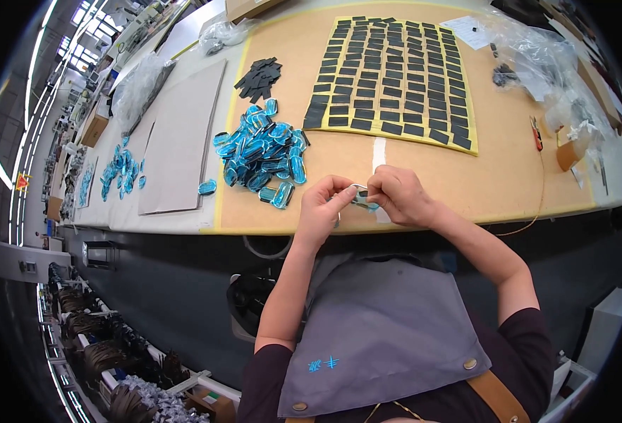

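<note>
Near the table's front edge, my left hand (321, 208) and my right hand (400, 196) pinch a small blue-and-white patch (362, 198) between them. Fingers hide part of it, so its full outline cannot be made out. Just left of my hands lies a heap of shiny blue patches (261, 149) with pale and dark edges. Beyond them is a pile of small black strips (259, 79). On the far side a yellow-edged board (395, 134) carries rows of black rectangles (391, 92).
A grey flat board (184, 134) lies to the left, with more blue patches (120, 171) beside it. Clear plastic bags (544, 63), a red-handled tool (537, 134) and an orange-brown container (570, 155) stand at the right. A white strip (379, 151) runs beyond my hands.
</note>
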The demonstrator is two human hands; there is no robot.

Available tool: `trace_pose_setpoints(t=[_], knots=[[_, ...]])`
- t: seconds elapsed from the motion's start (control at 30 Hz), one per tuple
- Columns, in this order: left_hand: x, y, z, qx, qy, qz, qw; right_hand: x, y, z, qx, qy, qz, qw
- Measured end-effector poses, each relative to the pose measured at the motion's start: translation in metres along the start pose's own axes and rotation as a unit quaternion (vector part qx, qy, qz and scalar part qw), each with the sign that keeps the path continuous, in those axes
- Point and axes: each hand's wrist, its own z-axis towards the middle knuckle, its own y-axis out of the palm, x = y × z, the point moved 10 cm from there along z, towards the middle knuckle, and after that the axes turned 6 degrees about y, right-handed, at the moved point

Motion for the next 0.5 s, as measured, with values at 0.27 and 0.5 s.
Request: trace_pose_setpoints(t=[0.27,0.5], knots=[[0.005,-0.005,-0.002,0.019,0.109,0.181,0.977,0.070,0.003,-0.021,0.106,0.234,0.647,0.718],[0.042,-0.029,-0.013,0.140,0.209,0.432,0.866,0.099,0.024,-0.052,0.180,0.465,0.631,0.594]])
